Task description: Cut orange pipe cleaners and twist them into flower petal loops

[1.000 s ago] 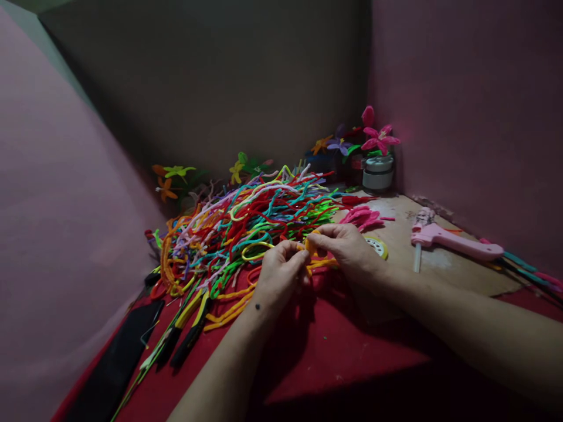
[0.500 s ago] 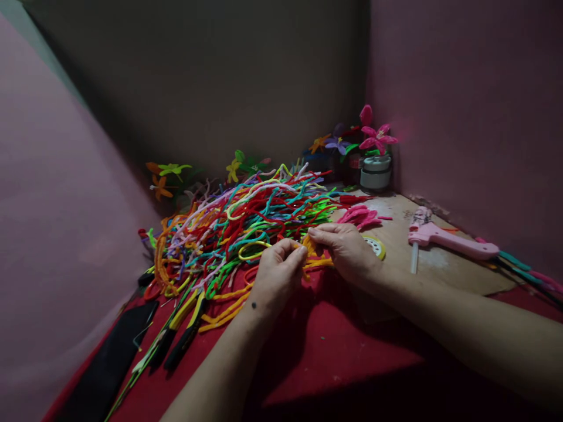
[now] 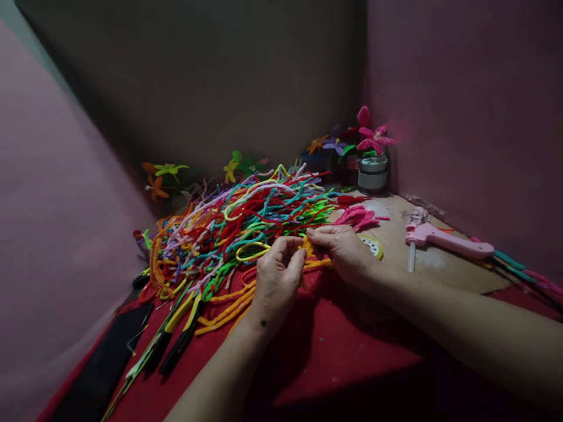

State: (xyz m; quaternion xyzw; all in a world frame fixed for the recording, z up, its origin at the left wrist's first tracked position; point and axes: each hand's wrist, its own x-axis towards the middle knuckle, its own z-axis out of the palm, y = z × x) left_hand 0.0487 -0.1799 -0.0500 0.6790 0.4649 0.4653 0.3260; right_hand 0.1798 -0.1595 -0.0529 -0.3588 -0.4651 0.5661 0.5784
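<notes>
Both my hands meet at the middle of the view, over the red tabletop. My left hand (image 3: 280,274) has its thumb and fingers pinched on an orange pipe cleaner (image 3: 309,246). Opposite it, my right hand (image 3: 345,253) grips the same piece between thumb and forefinger. The piece looks bent or bunched, but fingers hide much of it. More orange pipe cleaners (image 3: 226,305) lie on the red surface left of my left wrist. Behind the hands spreads a big heap of multicoloured pipe cleaners (image 3: 259,205).
Yellow-and-black pliers (image 3: 182,331) and a dark flat object (image 3: 105,357) lie at left. To the right, a pink glue gun (image 3: 448,237) rests on a brown board (image 3: 461,278), near a yellow-rimmed disc (image 3: 373,247). Pipe-cleaner flowers (image 3: 375,139) stand along the back wall.
My left hand has turned slightly at the wrist, its thumb lifting more upright around the orange piece. My right hand keeps its grip. The whole view has shifted slightly.
</notes>
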